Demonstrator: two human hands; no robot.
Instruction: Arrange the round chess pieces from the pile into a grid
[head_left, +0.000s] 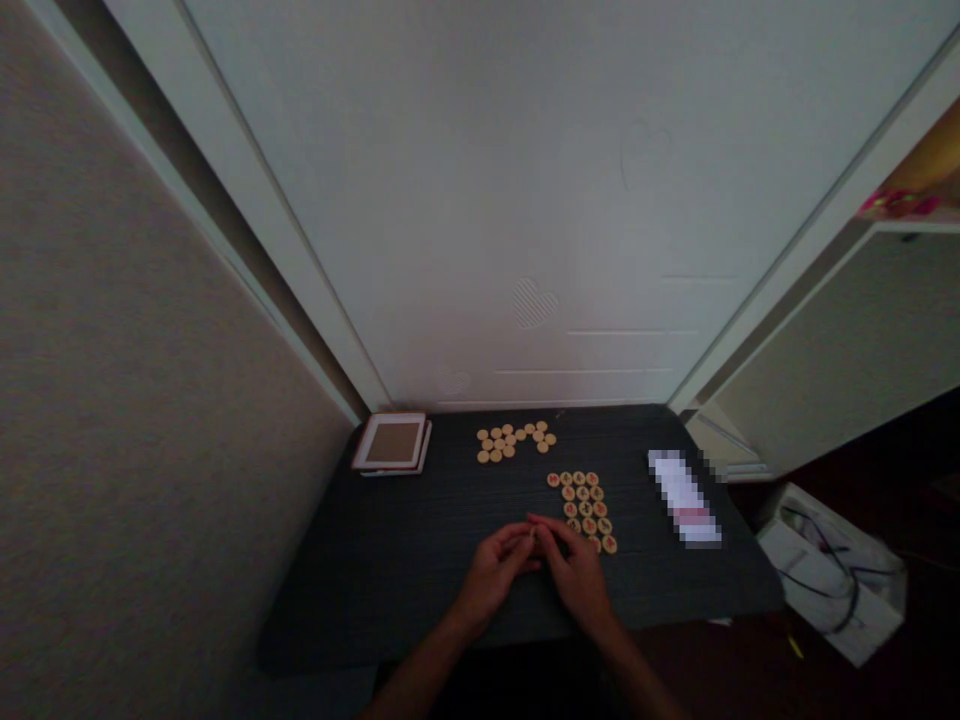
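My left hand (pixel 495 567) and my right hand (pixel 576 570) meet fingertip to fingertip over the near part of the dark table (pixel 390 580). Both are closed, thumbs together, and whatever sits between the fingers is mostly hidden; only a small pale spot shows. Just beyond my right hand lie rows of round wooden Chinese chess pieces (pixel 585 509), face up with red and dark characters. The nearest ones are partly covered by that hand. Farther back, a second group of round pieces (pixel 496 445) shows plain tops without visible marks.
A square box (pixel 363 451) with a brown centre stands at the table's back left corner. At the right lies a blurred-out, pale oblong thing (pixel 684 497). A white panel (pixel 450 250) rises behind the table. On the floor at right is a white bag or box (pixel 847 625) with dark cords.
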